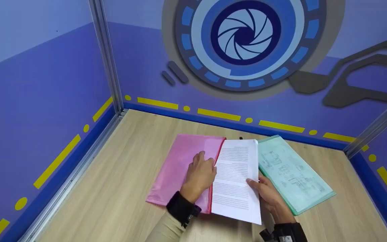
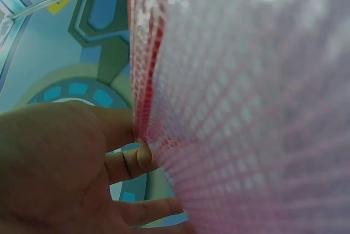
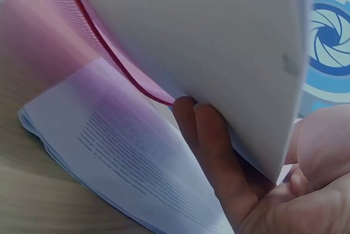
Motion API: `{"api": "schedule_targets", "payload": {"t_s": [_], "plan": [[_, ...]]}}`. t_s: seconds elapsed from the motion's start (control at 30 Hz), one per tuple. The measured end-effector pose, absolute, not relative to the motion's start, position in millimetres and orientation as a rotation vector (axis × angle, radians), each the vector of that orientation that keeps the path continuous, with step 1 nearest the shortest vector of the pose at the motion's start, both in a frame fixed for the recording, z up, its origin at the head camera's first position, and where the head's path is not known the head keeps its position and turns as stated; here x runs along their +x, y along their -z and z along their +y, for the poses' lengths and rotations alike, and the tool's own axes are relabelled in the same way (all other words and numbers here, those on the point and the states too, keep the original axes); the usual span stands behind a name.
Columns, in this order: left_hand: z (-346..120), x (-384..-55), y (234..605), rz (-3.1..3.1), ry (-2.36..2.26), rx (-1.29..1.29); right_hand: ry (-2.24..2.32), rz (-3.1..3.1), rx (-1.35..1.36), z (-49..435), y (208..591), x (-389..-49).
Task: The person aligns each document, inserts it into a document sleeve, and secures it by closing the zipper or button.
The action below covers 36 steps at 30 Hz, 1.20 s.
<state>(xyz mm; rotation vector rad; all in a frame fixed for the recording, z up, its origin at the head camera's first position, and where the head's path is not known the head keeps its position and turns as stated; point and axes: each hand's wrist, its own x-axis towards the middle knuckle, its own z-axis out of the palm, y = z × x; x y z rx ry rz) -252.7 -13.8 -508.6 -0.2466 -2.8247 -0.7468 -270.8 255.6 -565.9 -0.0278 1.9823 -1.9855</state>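
A pink mesh zip pouch (image 1: 170, 171) with a red edge slants over the table. My left hand (image 1: 200, 171) pinches that edge; in the left wrist view its thumb and forefinger meet on the red strip (image 2: 145, 92). White printed sheets (image 1: 235, 178) extend rightward from the pouch's opening side. My right hand (image 1: 270, 195) grips their right edge, thumb on top and fingers underneath. Seen from the right wrist, the held sheets (image 3: 219, 37) are raised and slightly bowed. Below them lies another printed stack (image 3: 136, 152), partly covered by the pink pouch and hidden in the head view.
A green translucent folder (image 1: 297, 178) with drawings inside lies on the table to the right, close by my right hand. Near the back wall, a small black object (image 1: 241, 137) peeks out above the sheets. Blue-purple panels (image 1: 139, 60) enclose the wooden table (image 1: 113, 168).
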Motion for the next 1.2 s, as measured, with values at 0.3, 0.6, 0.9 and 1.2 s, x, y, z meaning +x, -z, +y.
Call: {"api": "schedule_targets", "payload": {"t_s": [0.3,0.6,0.9,1.2], "plan": [[-12,-252,512,-2.829,0.707,-0.204,1.997,1.979,0.009,242,559,-274],[3,-245,504,-2.788,0.756,-0.135,2.016,1.939,-0.067,227,548,-275],[20,-236,505,-2.769,0.756,-0.127,2.024,1.897,-0.107,219,549,-270],[30,-231,507,-2.786,0.729,-0.179,2.017,1.878,-0.115,211,553,-269]]}}
